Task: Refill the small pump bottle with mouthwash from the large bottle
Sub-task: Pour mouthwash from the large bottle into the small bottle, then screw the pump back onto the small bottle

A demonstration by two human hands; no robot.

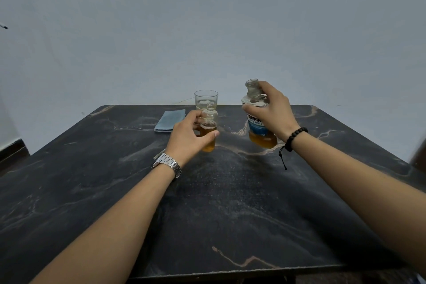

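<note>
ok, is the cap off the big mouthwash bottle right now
Yes, off: the large bottle in the right hand shows a bare open neck.

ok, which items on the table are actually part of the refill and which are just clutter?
In use: small bottle, uncapped, in left hand; large bottle, uncapped, in right hand.

Lying about: glass behind the small bottle; blue cloth; table under it all.

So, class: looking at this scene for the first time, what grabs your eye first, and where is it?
Two open bottles of amber liquid at the table's far middle: the right hand grips the large bottle, the left hand the small bottle. Behind stand a clear glass and a folded blue cloth.
</note>
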